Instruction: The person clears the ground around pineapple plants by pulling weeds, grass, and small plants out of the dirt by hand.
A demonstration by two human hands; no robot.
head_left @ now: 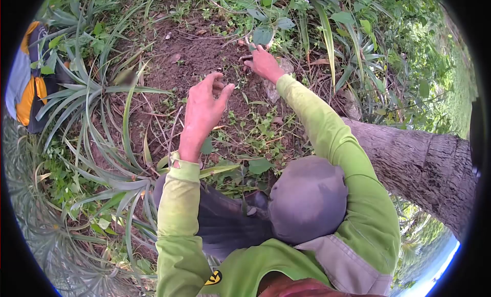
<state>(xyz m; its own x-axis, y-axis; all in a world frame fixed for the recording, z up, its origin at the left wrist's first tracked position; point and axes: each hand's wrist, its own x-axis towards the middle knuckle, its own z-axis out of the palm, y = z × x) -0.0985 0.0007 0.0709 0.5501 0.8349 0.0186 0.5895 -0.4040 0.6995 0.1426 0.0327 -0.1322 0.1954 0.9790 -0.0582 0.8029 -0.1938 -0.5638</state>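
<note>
From my head view, the leafy stem (263, 35) is at the bare soil's (192, 59) far right edge, beside my right grip (266, 64); I cannot tell whether those fingers clamp it. It looks light, bendy, easily torn, best held low. My left grip (202, 108) hangs over the soil, thumb and fingers apart. Spiky rosettes (123, 185) crowd the left edge; a trunk (414, 161) hems my right arm.
</note>
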